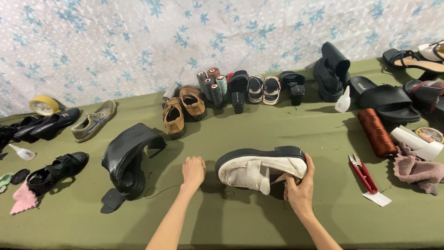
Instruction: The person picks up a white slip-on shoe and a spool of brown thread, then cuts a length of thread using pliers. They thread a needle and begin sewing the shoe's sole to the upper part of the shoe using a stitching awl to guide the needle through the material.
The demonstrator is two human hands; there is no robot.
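Note:
A white loafer with a thick black sole (259, 167) lies on its side in the middle of the green table (231, 222). My right hand (299, 185) grips its heel end, thumb inside the opening. My left hand (193, 170) rests on the table just left of the shoe's toe with the fingers curled under; a thin dark thread (159, 190) runs from it toward a black ankle boot (127, 159) lying further left.
Red thread snips (364, 173), a brown thread spool (377, 133), a pinkish rag (418, 169) and black slides (386, 99) sit to the right. Brown loafers (182, 109), thread cones (212, 83), small sandals (262, 89) line the back. Black shoes (55, 171), a sneaker (94, 121) and tape (42, 105) lie at left.

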